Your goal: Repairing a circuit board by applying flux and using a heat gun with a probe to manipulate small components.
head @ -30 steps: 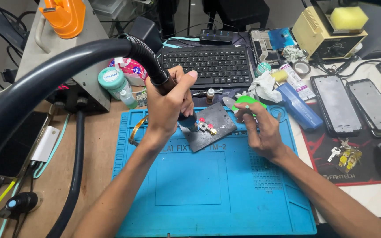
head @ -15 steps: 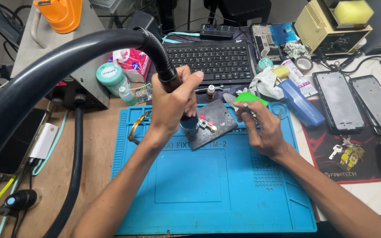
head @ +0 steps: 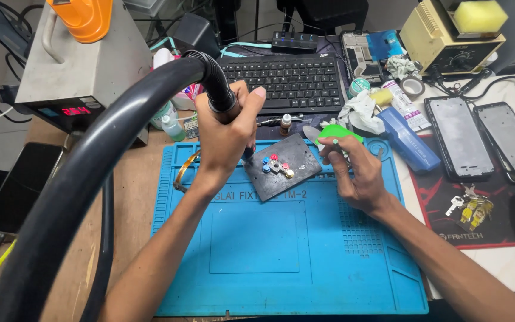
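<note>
I took the blue work mat (head: 293, 250) as my reference. Well off its left edge sat the grey station box (head: 78, 65) with a red readout, an orange container (head: 81, 18) on top of it. From that side the thick black hose (head: 90, 173) swept up and over the mat's upper left corner, ending in the hot-air handle (head: 219, 92). My left hand (head: 227, 134) was wrapped tight around that handle, fingers curled closed on it, thumb raised, nozzle pointing down at the dark fixture plate (head: 281, 167). The plate lay tilted on the mat's upper middle, with small red, blue and yellow knobs clustered at its centre. Behind the mat's top edge stood the black keyboard (head: 290, 80). Just right of the plate, at the mat's upper right, my right hand (head: 353, 173) pinched a green pry tool (head: 335, 134) between thumb and fingertips, the other fingers folded in. Beyond the mat's right edge lay a blue tube (head: 409, 140) and two phone frames (head: 484, 140), with a yellow holder (head: 448, 39) farther back.
</note>
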